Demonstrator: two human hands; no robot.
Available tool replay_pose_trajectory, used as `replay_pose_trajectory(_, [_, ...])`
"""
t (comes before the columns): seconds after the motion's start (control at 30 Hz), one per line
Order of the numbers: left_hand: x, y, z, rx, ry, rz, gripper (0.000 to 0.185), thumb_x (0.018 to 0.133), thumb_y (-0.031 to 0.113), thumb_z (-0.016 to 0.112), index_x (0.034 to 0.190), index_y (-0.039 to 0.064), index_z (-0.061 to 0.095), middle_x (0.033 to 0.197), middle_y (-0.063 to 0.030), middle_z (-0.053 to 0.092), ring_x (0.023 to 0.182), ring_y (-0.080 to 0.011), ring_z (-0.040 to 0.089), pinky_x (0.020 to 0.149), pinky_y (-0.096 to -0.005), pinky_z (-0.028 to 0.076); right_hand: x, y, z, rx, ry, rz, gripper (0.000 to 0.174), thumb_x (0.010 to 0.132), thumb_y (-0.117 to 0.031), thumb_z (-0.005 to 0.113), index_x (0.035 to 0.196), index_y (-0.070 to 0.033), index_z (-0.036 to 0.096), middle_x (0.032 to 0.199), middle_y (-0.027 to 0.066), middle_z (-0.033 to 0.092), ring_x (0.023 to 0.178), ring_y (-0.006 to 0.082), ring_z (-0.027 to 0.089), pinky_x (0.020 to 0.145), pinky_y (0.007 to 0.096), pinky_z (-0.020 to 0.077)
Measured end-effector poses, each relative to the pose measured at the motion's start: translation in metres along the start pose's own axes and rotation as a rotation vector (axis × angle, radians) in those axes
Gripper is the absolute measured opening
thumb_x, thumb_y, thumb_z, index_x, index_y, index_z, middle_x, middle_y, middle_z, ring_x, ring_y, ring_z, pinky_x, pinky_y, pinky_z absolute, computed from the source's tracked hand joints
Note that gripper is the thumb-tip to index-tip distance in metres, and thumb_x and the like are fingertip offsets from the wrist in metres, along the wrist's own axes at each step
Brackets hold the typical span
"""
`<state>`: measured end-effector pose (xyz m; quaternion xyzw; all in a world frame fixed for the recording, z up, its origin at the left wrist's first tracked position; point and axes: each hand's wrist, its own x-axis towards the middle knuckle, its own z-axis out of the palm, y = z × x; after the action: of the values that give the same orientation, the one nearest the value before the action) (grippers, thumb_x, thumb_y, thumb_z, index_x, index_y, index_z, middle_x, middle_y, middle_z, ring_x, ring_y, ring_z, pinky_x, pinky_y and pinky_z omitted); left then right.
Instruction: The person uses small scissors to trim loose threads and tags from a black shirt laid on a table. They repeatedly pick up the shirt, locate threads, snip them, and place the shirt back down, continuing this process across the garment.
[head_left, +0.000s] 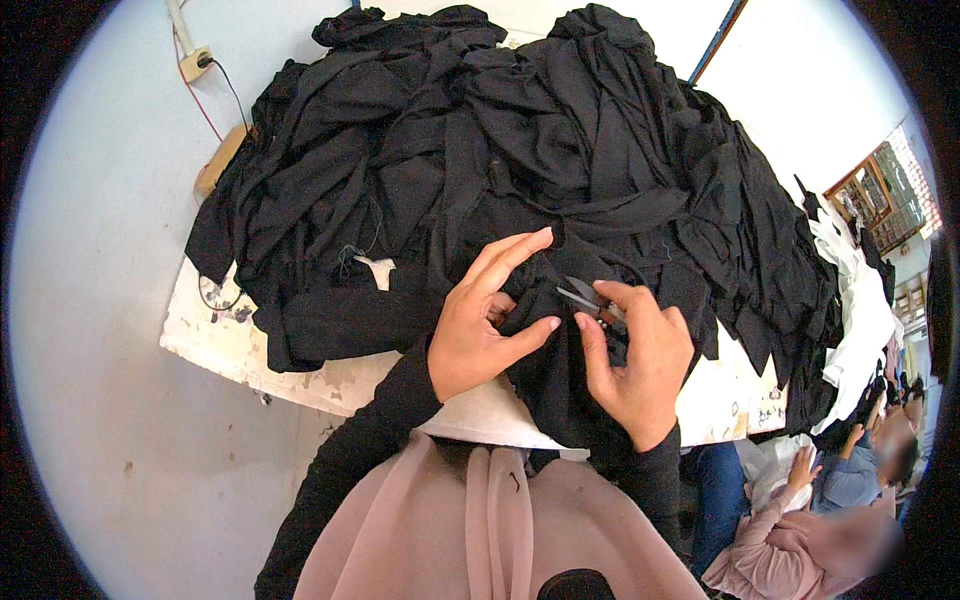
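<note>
Small thread snips are in my right hand, between thumb and fingers. Their metal blades point left and stand slightly apart, close to a fold of black fabric. My left hand lies against that fold, its thumb and longer fingers spread, another finger curled inward. Whether the curled finger grips cloth cannot be made out. Part of the black fabric hangs over the table's near edge between my wrists. Around both hands spreads a large heap of black cloth.
The worn white table shows at its near edge. Left of the heap are loose threads with a white scrap. A power socket with a cable is at upper left. White cloth and two people are at right.
</note>
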<state>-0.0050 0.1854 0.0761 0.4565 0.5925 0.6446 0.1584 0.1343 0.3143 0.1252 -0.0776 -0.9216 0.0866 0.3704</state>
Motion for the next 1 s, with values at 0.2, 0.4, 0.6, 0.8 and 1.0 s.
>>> replay_pose_trajectory(0.2, [0.000, -0.001, 0.003, -0.040, -0.019, 0.023, 0.078, 0.080, 0.000, 0.076, 0.150, 0.004, 0.041, 0.150, -0.0109, 0.038, 0.124, -0.0156, 0.054, 0.087, -0.0255, 0.055, -0.012, 0.000, 0.014, -0.053, 0.008, -0.041, 0.026, 0.079, -0.014, 0.077, 0.103, -0.009, 0.067, 0.082, 0.0010, 0.065, 0.066, 0.0180, 0.061, 0.059, 0.0328, 0.0350])
replay_pose_trajectory(0.4, [-0.002, 0.003, 0.004, -0.031, -0.020, 0.006, 0.078, 0.080, 0.000, 0.076, 0.150, 0.005, 0.042, 0.150, -0.0110, 0.039, 0.122, -0.0147, 0.054, 0.082, -0.0245, 0.054, -0.013, -0.002, 0.017, -0.078, 0.013, -0.009, 0.025, 0.079, -0.014, 0.077, 0.102, -0.010, 0.068, 0.083, 0.0012, 0.066, 0.065, 0.0173, 0.060, 0.058, 0.0334, 0.0339])
replay_pose_trajectory(0.6, [-0.003, -0.002, 0.003, -0.030, -0.005, 0.004, 0.083, 0.079, 0.000, 0.078, 0.152, 0.005, 0.038, 0.149, -0.0109, 0.039, 0.126, -0.0167, 0.052, 0.091, -0.0266, 0.054, -0.015, 0.000, 0.019, -0.027, 0.087, 0.027, 0.024, 0.080, -0.012, 0.076, 0.103, -0.009, 0.069, 0.083, 0.0008, 0.067, 0.064, 0.0184, 0.061, 0.058, 0.0331, 0.0334])
replay_pose_trajectory(0.8, [-0.001, -0.011, -0.001, -0.288, 0.009, -0.090, 0.090, 0.079, 0.006, 0.083, 0.154, 0.005, 0.033, 0.151, -0.0092, 0.038, 0.134, -0.0188, 0.046, 0.099, -0.0282, 0.052, -0.021, 0.002, 0.021, 0.634, 0.154, 0.520, 0.027, 0.084, -0.011, 0.078, 0.105, -0.001, 0.064, 0.091, 0.0070, 0.067, 0.076, 0.0119, 0.058, 0.068, 0.0266, 0.0460])
replay_pose_trajectory(1.0, [-0.002, -0.010, -0.001, -0.296, -0.011, -0.108, 0.095, 0.077, 0.013, 0.086, 0.154, 0.003, 0.031, 0.152, -0.0099, 0.038, 0.133, -0.0176, 0.047, 0.097, -0.0269, 0.052, -0.020, 0.003, 0.025, 0.354, 0.082, 0.200, 0.018, 0.073, -0.002, 0.076, 0.089, -0.007, 0.070, 0.080, 0.0052, 0.066, 0.062, 0.0201, 0.056, 0.060, 0.0299, 0.0401])
